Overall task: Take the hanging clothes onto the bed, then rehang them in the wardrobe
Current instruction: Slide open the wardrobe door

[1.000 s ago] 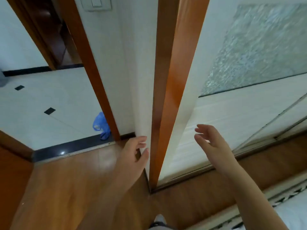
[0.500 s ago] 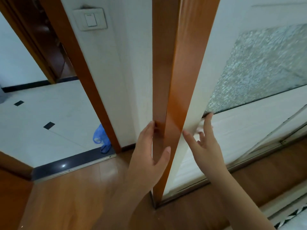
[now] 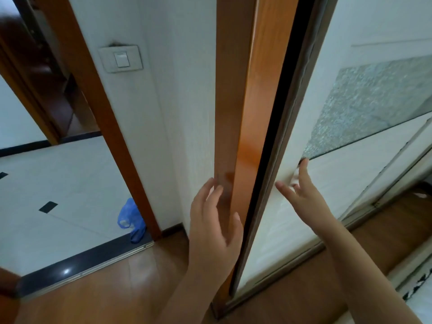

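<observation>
On the head camera, the left hand [image 3: 214, 226] lies flat and relaxed against the orange wooden post [image 3: 257, 90], thumb right beside the dark gap [image 3: 280, 118]. The right hand [image 3: 304, 195] presses spread, straight fingers on the white sliding wardrobe door [image 3: 280, 242], so neither hand grasps anything. The hanging clothes are out of sight, presumably behind that door, and here's the danger: bare fingertips could slip on the smooth panel, and a rebounding door might pinch that left thumb.
</observation>
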### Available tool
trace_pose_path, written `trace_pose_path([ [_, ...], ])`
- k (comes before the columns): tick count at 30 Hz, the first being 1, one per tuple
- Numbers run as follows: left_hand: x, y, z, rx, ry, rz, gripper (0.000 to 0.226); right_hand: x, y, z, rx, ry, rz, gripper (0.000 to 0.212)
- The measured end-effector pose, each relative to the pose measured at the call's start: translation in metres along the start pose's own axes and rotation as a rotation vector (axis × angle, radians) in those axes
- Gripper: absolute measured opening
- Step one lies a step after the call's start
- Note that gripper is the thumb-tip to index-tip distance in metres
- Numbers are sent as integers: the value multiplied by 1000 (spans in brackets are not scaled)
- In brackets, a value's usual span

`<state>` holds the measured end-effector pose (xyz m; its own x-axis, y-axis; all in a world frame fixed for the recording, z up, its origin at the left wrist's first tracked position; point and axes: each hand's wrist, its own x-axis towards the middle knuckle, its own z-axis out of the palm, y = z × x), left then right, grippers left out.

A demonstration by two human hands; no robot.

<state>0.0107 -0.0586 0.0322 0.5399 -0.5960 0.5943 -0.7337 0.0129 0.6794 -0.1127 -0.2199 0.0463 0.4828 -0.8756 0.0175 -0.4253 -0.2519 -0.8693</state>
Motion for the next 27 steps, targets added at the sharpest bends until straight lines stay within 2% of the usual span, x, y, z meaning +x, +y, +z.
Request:
trace_pose_path([
  [3,-4,14,7,34,162,339,36,3,-1,-27,-92,-51,20,99],
  [6,-2,37,20,-14,83,491,35,7,-16,-57,-200,109,-30,106],
  [7,2,43,27,-32,42,508,37,10,-28,-66,-189,181,-81,96],
  [9,16,53,43,-50,-13,488,41,16,-55,-81,-133,283,-199,63],
  [10,26,58,50,-32,-25,456,43,20,-70,-87,-120,331,-260,56],
  [13,66,69,72,-108,-37,325,50,36,-114,-99,-157,517,-367,59],
  [18,115,79,114,-222,-23,215,66,63,-156,-101,-281,843,-390,66],
  [22,126,84,154,-317,-46,112,92,76,-151,-99,-348,929,-434,75],
  [27,130,89,190,-363,44,68,88,89,-139,-117,-394,922,-524,62],
])
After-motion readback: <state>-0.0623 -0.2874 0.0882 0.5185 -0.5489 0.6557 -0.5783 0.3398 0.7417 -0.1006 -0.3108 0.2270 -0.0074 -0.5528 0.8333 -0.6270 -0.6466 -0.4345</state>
